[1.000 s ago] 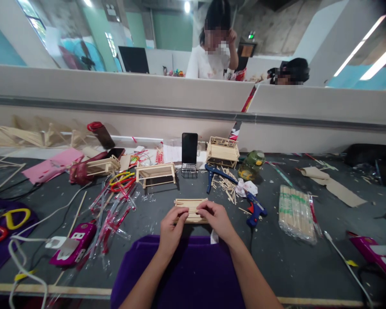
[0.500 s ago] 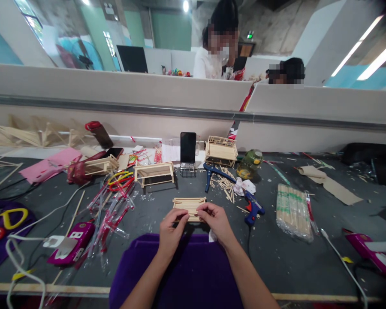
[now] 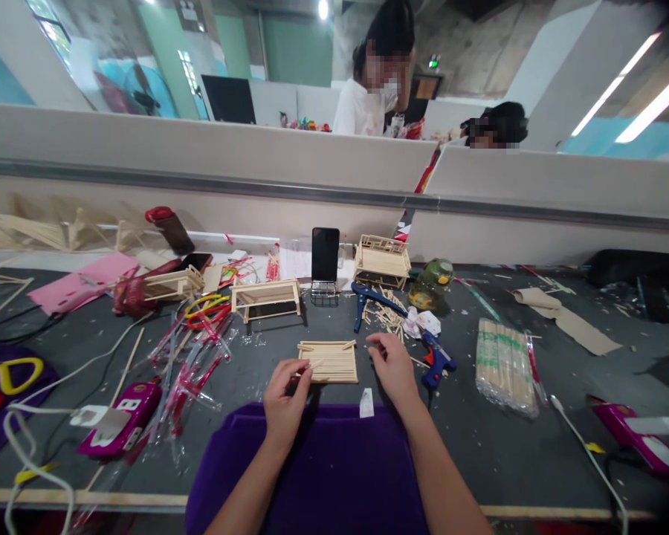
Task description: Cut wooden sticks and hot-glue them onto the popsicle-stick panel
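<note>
A small flat panel of wooden sticks [image 3: 337, 364] lies on the dark table in front of me. At its left edge, my left hand [image 3: 286, 390] pinches a short thin wooden stick [image 3: 316, 365], whose tip reaches over the panel. Just off the panel's right side hovers my right hand [image 3: 393, 368], fingers bent and a little apart, with nothing visible in them. A blue glue gun [image 3: 438, 360] rests to the right of that hand. Below the panel, a small white paper scrap [image 3: 366, 403] lies by the purple cloth [image 3: 312, 475].
Behind the panel stand a stick-built frame [image 3: 267, 297], a phone [image 3: 325, 255] on a stand, and a small stick-built bed [image 3: 382, 260]. Blue cutters [image 3: 376, 296] lie among stick offcuts. Plastic wrappers [image 3: 192, 371] spread leftward; bundled sticks [image 3: 506, 364] lie right. Two people are beyond the partition [image 3: 201, 148].
My right hand has drawn away from the panel to the right. My left hand has shifted slightly left with the thin stick, uncovering more of the panel and the paper scrap.
</note>
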{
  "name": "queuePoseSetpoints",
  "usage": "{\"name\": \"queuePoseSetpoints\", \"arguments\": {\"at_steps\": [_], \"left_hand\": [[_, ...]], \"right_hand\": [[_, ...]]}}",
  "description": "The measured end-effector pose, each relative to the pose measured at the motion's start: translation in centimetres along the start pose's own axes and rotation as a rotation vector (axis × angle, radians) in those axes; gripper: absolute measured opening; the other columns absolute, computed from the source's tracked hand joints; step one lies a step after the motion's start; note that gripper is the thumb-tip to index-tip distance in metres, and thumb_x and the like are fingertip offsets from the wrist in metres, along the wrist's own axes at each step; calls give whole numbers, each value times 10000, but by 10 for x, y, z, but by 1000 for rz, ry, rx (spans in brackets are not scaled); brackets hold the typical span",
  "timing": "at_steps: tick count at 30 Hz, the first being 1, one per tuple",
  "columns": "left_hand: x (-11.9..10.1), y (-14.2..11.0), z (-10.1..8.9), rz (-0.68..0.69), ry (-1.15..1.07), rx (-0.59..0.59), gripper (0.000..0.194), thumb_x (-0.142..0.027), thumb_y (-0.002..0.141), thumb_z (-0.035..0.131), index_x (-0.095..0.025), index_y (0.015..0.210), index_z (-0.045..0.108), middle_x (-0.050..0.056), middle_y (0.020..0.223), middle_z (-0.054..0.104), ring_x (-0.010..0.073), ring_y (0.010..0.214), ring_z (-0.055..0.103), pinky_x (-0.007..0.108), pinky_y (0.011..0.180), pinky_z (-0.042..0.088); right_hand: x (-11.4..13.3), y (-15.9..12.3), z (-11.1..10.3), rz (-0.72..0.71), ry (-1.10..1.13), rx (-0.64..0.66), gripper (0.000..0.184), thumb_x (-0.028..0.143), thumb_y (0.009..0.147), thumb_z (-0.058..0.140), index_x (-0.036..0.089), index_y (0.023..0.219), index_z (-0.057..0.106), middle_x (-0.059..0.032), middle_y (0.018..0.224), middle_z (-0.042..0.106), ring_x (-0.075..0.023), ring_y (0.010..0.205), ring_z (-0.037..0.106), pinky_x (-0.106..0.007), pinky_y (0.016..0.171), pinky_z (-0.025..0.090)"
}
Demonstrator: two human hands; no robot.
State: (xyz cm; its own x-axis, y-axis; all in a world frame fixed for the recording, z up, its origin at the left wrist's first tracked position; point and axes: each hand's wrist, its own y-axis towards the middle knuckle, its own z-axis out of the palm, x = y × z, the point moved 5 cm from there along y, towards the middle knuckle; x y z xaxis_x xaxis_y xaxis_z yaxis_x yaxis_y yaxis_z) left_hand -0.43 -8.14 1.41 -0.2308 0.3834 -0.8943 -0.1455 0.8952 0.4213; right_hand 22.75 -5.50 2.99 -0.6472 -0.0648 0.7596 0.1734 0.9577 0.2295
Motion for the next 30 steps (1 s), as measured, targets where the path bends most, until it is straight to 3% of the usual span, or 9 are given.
{"name": "queuePoseSetpoints", "arguments": {"at_steps": [5, 9, 14, 20, 30], "left_hand": [[-4, -2, 2, 89, 113, 17, 153, -174, 817, 595, -203, 955, 654, 48, 919, 617, 174, 859, 583, 276, 702, 477], [-10, -4, 6, 173, 284, 66, 148, -170, 813, 597, -209, 944, 655, 48, 905, 638, 193, 882, 572, 320, 766, 461], [-13, -4, 9, 211, 367, 100, 129, -176, 814, 597, -213, 925, 652, 45, 888, 659, 206, 884, 566, 340, 790, 444], [-8, -3, 8, 190, 334, 88, 151, -180, 821, 590, -210, 961, 638, 49, 910, 657, 209, 908, 560, 345, 806, 437], [5, -1, 1, -28, 145, -12, 186, -248, 823, 582, -213, 998, 636, 51, 953, 653, 196, 897, 604, 331, 816, 467]], "right_hand": [[4, 16, 12, -53, -317, 67, 222, 252, 880, 440, 213, 868, 658, -52, 849, 660, -194, 842, 580, -275, 744, 387], [-2, 26, 29, -9, -387, 152, 203, 219, 854, 493, 200, 950, 671, -88, 962, 645, -205, 932, 559, -272, 798, 373], [-13, 30, 44, 28, -337, 181, 174, 240, 842, 520, 219, 823, 692, -64, 864, 658, -193, 874, 579, -263, 758, 381], [-13, 28, 39, 34, -202, 144, 155, 215, 802, 529, 223, 820, 683, -36, 848, 662, -179, 787, 589, -267, 703, 399], [-10, 16, 26, -15, 104, 132, 190, 243, 762, 518, 205, 877, 664, -20, 809, 682, -164, 703, 595, -271, 664, 444]]}}
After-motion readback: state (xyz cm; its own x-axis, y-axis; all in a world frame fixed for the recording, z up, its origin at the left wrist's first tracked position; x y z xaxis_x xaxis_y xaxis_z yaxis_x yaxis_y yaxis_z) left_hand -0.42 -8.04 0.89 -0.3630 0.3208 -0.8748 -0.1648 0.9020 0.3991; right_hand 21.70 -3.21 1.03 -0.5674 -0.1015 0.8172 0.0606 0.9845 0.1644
